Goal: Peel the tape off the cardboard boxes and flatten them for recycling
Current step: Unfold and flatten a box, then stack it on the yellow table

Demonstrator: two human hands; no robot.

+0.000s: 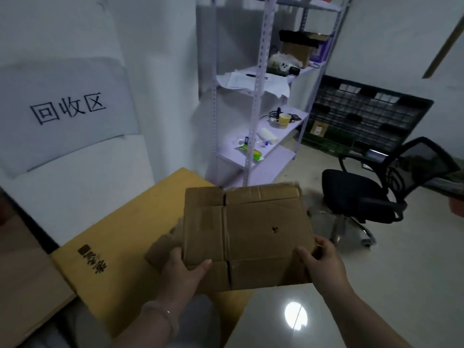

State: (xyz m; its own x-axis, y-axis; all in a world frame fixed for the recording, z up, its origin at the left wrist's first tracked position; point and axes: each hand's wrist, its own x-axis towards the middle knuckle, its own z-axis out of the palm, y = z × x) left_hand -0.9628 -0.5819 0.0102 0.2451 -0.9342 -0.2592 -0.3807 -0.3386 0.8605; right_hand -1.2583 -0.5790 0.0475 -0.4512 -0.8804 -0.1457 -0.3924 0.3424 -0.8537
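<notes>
My left hand point(185, 270) grips the near left edge of a flat brown cardboard box point(251, 234), thumb lying on top and fingers curled underneath, out of sight. A pale bracelet point(160, 312) sits on that wrist. My right hand point(322, 262) holds the box's near right corner the same way, thumb pressed on the upper face and the other fingers wrapped round the edge. The box hangs in the air between my hands, tilted slightly away from me, its flaps spread out flat at the near and far ends. There is a small dark hole near the middle of its face.

Below it, on the glossy pale floor point(376, 285), lies a large yellow flattened cardboard sheet point(120, 234) with black print, and the box overlaps its right part from above. A plainer brown cardboard piece point(25, 272) lies just left of the yellow sheet.

Further off on the right stands a black mesh-backed office chair point(364, 194). Against the left wall leans a white panel with black handwritten characters point(67, 109). Beyond the box rises a white metal shelving rack point(253, 109) carrying papers, a yellow paper cup point(285, 120) and small clutter. A black plastic pallet point(364, 116) leans on the far wall behind the chair.
</notes>
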